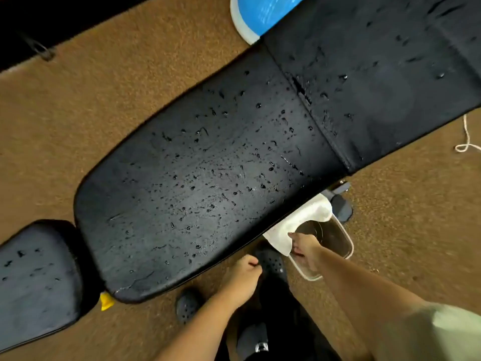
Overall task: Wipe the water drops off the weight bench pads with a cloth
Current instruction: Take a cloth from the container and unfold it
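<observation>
Carpeted home workout room: padded weight bench [195, 178] on brown carpet [91, 100].

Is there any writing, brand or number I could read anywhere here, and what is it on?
No text can be read here.
Blue object: pale marks on it, too blurred to read.
Bench pads, cloth, clear tub: no writing shows.
</observation>
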A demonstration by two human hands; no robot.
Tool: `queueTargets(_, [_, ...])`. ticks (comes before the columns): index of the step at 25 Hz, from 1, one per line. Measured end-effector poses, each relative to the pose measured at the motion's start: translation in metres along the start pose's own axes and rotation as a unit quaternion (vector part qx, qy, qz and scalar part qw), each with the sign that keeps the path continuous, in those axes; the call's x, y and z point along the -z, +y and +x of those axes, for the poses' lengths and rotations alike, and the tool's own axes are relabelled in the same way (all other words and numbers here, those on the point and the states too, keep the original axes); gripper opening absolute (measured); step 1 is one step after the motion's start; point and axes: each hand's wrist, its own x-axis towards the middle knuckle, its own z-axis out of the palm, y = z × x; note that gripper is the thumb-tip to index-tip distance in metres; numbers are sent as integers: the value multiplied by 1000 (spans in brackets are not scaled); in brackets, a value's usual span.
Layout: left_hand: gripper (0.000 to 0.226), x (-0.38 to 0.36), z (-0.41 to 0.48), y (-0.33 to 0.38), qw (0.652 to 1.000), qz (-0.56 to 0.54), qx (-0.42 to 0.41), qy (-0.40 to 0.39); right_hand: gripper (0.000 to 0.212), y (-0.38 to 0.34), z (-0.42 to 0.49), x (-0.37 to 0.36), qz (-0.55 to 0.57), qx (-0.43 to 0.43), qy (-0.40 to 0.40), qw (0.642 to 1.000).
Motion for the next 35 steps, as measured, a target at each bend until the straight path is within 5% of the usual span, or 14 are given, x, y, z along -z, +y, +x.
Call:
queueTargets(5, [10, -7, 31, -7, 997, -72, 7, 16, 63, -20, 30, -18, 146, -20, -62, 987])
queueTargets(8, [10, -11, 26, -20, 998, -47, 29, 8, 69, -22, 51, -19, 145, -22, -20, 989])
queueTargets(12, [15, -14, 14, -12, 997, -58, 48, 8, 55, -29, 26, -10, 180, 11, 10, 984])
queueTargets(14, [12, -17, -1, 7, 992, -114, 60, 12, 49, -31, -15, 1, 197, 33, -52, 979])
queueTargets(17, [19, -17, -29, 40, 981, -173, 82, 21, 72, -30, -80, 20, 164, 44, -134, 976])
queueTargets(21, [52, -12, -71, 94, 932, -334, 130, 52, 67, -25, -148, 54, 180, 50, -205, 961])
queueTargets(24, [45, -9, -111, 136, 927, -368, 72, -29, 65, -22, -195, 82, 181, 55, -199, 962])
queueTargets(29, [22, -14, -169, 183, 962, -263, -67, -12, 68, -30, -265, 116, 237, 135, -208, 939])
queueTargets(33, [24, -10, -211, 235, 951, -244, -191, 22, 59, -56, -309, 163, 416, 105, -300, 852])
queueTargets(35, [27, -12, -221, 260, 942, -232, -238, 47, 75, -66, -329, 176, 485, 70, -362, 793])
